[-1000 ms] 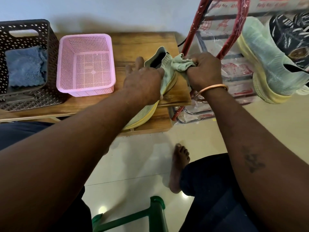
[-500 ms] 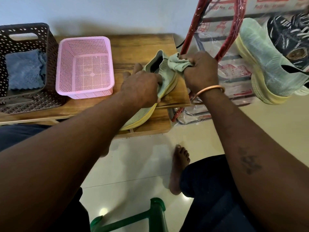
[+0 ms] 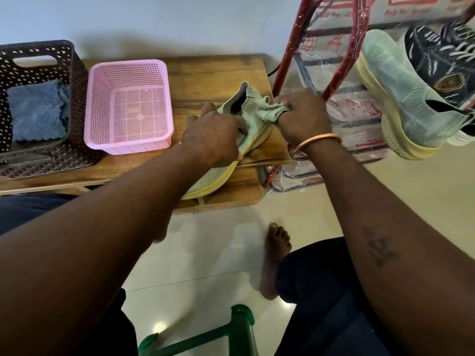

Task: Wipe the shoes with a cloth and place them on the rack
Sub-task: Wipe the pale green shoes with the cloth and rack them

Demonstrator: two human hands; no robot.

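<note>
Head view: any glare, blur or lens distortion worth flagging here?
Head view: wide-angle bending curves the table edge and swells the forearms; small glare spots sit on the glossy floor; the brown basket throws a soft shadow on the wall; the shoe, cloth, left hand and right hand look sharp.

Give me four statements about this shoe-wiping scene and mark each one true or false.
1. The right hand grips a green cloth against the shoe on the table. True.
2. The blue cloth lies in the pink basket. False: it lies in the dark basket.
3. The left hand holds the shoe on the table. True.
4. The rack holds no shoes. False: a second green shoe and a black shoe sit on it.
</note>
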